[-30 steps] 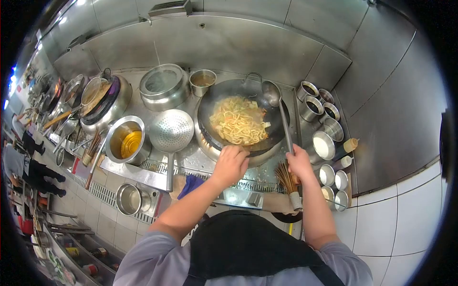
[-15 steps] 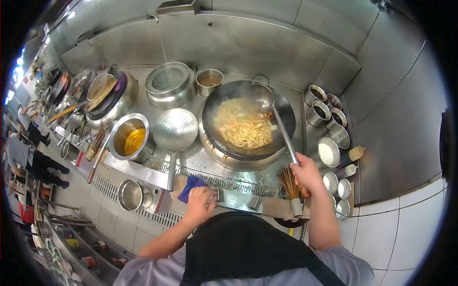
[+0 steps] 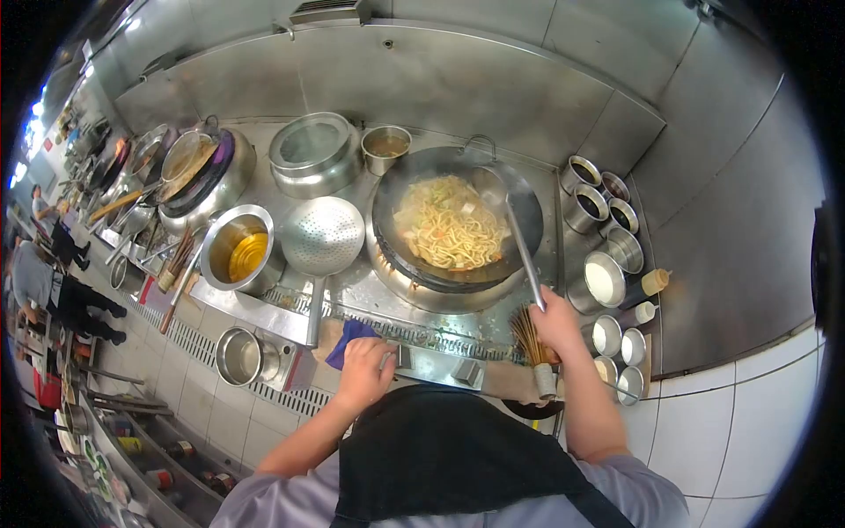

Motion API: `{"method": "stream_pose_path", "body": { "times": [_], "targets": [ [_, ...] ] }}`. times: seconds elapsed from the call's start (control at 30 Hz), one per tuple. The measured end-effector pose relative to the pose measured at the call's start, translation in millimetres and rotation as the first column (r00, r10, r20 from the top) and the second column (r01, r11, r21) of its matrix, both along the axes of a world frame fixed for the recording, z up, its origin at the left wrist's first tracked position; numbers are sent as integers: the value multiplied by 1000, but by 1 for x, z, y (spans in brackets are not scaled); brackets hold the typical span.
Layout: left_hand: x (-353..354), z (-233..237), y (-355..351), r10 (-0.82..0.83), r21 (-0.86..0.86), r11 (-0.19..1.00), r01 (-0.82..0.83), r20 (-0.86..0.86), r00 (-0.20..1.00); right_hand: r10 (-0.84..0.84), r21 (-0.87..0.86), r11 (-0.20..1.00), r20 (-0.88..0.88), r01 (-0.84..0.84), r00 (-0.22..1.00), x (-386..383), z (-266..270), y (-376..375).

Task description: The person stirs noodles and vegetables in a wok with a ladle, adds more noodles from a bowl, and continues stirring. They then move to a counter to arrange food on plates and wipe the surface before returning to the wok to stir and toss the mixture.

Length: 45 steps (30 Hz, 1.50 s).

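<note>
My right hand [image 3: 556, 324] is closed around the end of a long-handled metal ladle [image 3: 525, 251]. The ladle's bowl rests in the right side of a black wok [image 3: 525, 207], beside a heap of thick noodles [image 3: 455, 238] with pieces of vegetable. Faint steam hangs over the food. Down at the stove's front edge, my left hand [image 3: 364, 370] has its fingers curled against a blue-purple cloth [image 3: 354, 332]. Part of that cloth is hidden under the fingers. A bamboo brush [image 3: 533, 348] stands just left of my right hand.
A perforated strainer [image 3: 324, 236] lies left of the wok, near a pot of yellow oil [image 3: 215, 251] and a lidded pot [image 3: 308, 163]. Several seasoning tins, including one of white contents [image 3: 604, 280], line the right side. Other people [image 3: 66, 286] stand far left.
The ladle's bowl has dropped lower against the wok's right side, and my right hand has shifted slightly left. The noodles lie a little differently. My left hand stays by the cloth.
</note>
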<state>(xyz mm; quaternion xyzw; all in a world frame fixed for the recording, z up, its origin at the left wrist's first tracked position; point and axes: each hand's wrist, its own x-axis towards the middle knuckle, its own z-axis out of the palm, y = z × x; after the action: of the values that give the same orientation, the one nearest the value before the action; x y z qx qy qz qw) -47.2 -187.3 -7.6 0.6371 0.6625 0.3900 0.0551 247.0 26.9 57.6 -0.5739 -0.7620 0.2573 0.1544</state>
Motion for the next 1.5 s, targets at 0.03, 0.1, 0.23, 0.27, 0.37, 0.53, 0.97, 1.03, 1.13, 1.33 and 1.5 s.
{"method": "stream_pose_path", "body": {
  "times": [0.03,0.1,0.23,0.27,0.37,0.53,0.97,1.03,1.13,1.33,1.5],
  "targets": [
    [2,0,0,-5,-1,1000,5,0,1000,-5,-1,1000,0,5,1000,-8,0,-3],
    [5,1,1,-29,12,1000,29,10,1000,-37,-385,923,-137,-19,990,-23,2,-9],
    [4,0,3,-67,19,998,67,-3,998,-123,-485,869,-399,-95,908,-5,19,4],
    [3,1,2,-50,7,999,50,5,999,-129,-399,917,-313,-7,941,-13,38,1],
    [2,-3,0,-38,1,999,38,16,999,-52,-257,965,-361,-45,931,-13,36,40],
    [5,-5,-4,-76,3,997,76,18,997,-26,-234,972,-264,-38,964,-50,5,106],
    [-6,-10,-19,54,-20,998,-53,44,998,117,4,993,71,-118,991,-37,34,90],
    [-5,-9,-20,42,-35,999,-39,75,996,58,-142,988,-23,-61,998,-46,34,82],
    [-5,-8,-16,23,-19,1000,-22,57,998,7,-420,901,-224,-104,974,-48,25,75],
    [-16,-4,-13,85,14,996,-86,42,995,127,-269,942,-260,-199,957,-24,15,54],
    [-20,0,-14,91,-50,995,-88,53,994,-9,-390,910,-356,-140,934,-41,24,50]
  ]
}}
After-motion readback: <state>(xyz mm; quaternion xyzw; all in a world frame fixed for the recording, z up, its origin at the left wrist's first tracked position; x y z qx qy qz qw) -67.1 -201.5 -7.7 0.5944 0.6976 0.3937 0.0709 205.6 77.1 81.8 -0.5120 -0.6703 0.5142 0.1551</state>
